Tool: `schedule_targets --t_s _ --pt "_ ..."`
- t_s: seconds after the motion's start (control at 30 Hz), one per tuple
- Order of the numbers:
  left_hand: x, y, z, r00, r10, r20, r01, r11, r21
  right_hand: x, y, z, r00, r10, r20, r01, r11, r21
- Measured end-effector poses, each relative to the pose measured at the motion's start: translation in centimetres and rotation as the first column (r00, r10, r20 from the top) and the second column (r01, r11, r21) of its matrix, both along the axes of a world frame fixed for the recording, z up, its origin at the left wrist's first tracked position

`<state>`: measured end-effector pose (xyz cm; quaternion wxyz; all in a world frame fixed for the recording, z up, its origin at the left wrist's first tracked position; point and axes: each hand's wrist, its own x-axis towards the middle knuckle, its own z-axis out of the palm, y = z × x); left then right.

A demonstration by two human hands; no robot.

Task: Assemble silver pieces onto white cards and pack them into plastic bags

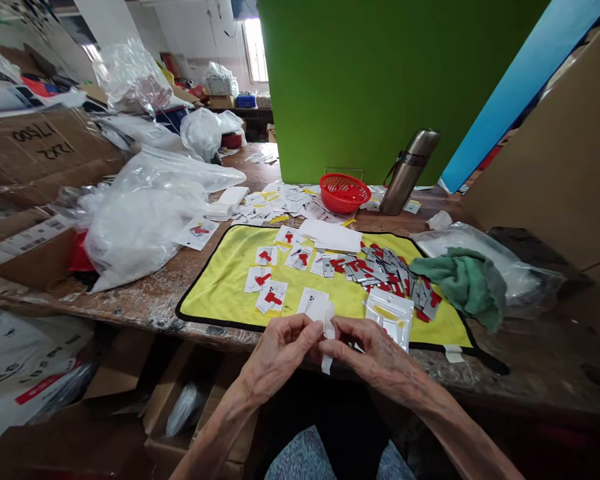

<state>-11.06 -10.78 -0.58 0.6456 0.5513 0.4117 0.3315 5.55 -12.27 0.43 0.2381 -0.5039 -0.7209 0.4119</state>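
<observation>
My left hand [280, 353] and my right hand [375, 350] meet over the front edge of the table, both pinching a white paper strip [327, 330] between fingers and thumbs. Just beyond them lies a yellow microfibre mat with a black border [220, 293]. White cards with red pieces [271, 297] are scattered on it. A clear zip bag with yellow marking [390, 319] lies close to my right hand. Further right on the mat is a heap of grey and red pieces [385, 273].
A green cloth [460, 287] lies right of the mat, and a steel flask [409, 172] and red basket [345, 193] stand behind it among loose cards. White plastic bags [140, 220] fill the table's left side. Open cardboard boxes [180, 413] sit below the edge.
</observation>
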Motion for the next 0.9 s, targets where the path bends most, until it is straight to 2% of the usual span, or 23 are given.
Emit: schedule_targets --t_s 0.2,0.33,0.4,0.43,0.5,0.53,0.6,0.67,0.7,0.77,0.9 --pt "0.0 0.1 -0.4 0.999 -0.042 0.011 0.042 0.998 -0.037 0.3 -0.1 -0.4 0.99 -0.01 0.139 0.001 0.998 0.061" --pt "-0.3 0.2 -0.2 0.995 -0.096 -0.013 0.094 0.993 -0.077 0.8 0.6 -0.2 0.993 0.118 0.01 -0.117 0.989 -0.089" --pt "-0.4 0.1 -0.3 0.989 -0.13 -0.071 0.128 0.991 -0.028 1.0 0.9 -0.2 0.991 0.137 0.009 -0.135 0.985 -0.104" --pt "-0.4 0.0 -0.5 0.983 -0.113 -0.144 0.119 0.992 0.037 1.0 0.9 -0.4 0.991 0.118 0.056 -0.116 0.992 -0.049" --pt "0.0 -0.4 -0.9 0.933 0.035 -0.357 0.056 0.969 0.241 0.6 0.6 -0.9 0.978 0.021 0.206 -0.062 0.978 0.198" --pt "0.3 -0.7 -1.0 0.877 0.145 -0.457 0.031 0.934 0.356 0.3 0.4 -1.3 0.961 -0.057 0.272 -0.044 0.936 0.35" --pt "0.9 -1.1 -1.1 0.742 0.34 -0.578 0.025 0.847 0.531 -0.6 -0.1 -1.9 0.922 -0.201 0.331 -0.035 0.808 0.588" --pt "1.4 -1.5 -1.1 0.657 0.421 -0.626 0.05 0.803 0.594 -1.2 -0.6 -2.4 0.907 -0.28 0.316 -0.028 0.706 0.707" --pt "1.5 -1.6 -1.0 0.642 0.428 -0.636 0.058 0.8 0.597 -1.4 -0.7 -2.6 0.912 -0.289 0.293 -0.019 0.682 0.731" --pt "1.5 -1.7 -0.9 0.663 0.403 -0.631 0.053 0.815 0.577 -1.5 -0.9 -2.7 0.932 -0.268 0.243 -0.003 0.668 0.744" --pt "1.1 -1.2 -1.0 0.789 0.277 -0.548 0.028 0.875 0.483 -1.3 -0.9 -2.6 0.927 -0.286 0.243 -0.001 0.645 0.764"
